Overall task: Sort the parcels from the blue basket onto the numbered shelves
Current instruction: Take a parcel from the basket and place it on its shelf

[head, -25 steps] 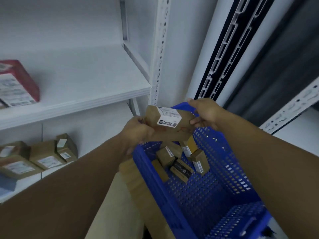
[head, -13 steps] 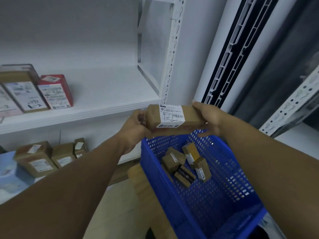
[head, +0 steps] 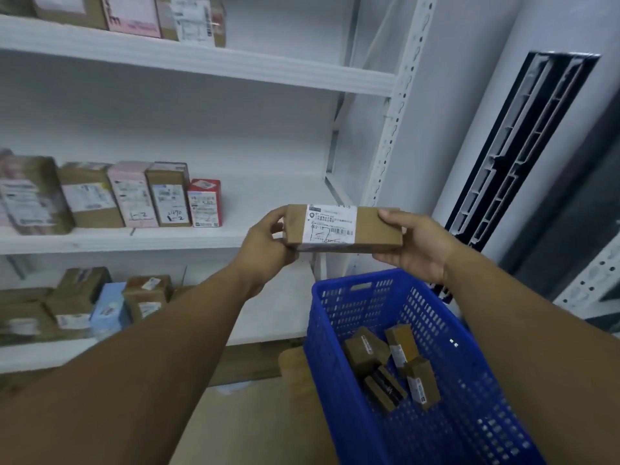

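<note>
A long brown cardboard parcel (head: pixel 369 229) with a white shipping label faces me, held level in front of the middle shelf (head: pixel 275 203). My left hand (head: pixel 268 243) grips its left end and my right hand (head: pixel 416 243) grips its right end. Below them sits the blue basket (head: pixel 339 330), with several small brown parcels (head: pixel 389 367) lying in its bottom. The parcel is above the basket's far rim and just in front of the shelf edge.
A row of upright parcels (head: pixel 134 196) stands on the left of the middle shelf, more on the top shelf (head: pixel 134 15) and the lower shelf (head: pixel 100 303). A white perforated upright (head: pixel 392 129) ends the rack. A dark slotted panel (head: pixel 510 146) stands right.
Both hands have lifted the parcel out of the basket to the height of the middle shelf. My view has tilted up, bringing more shelves and parcels into sight.
</note>
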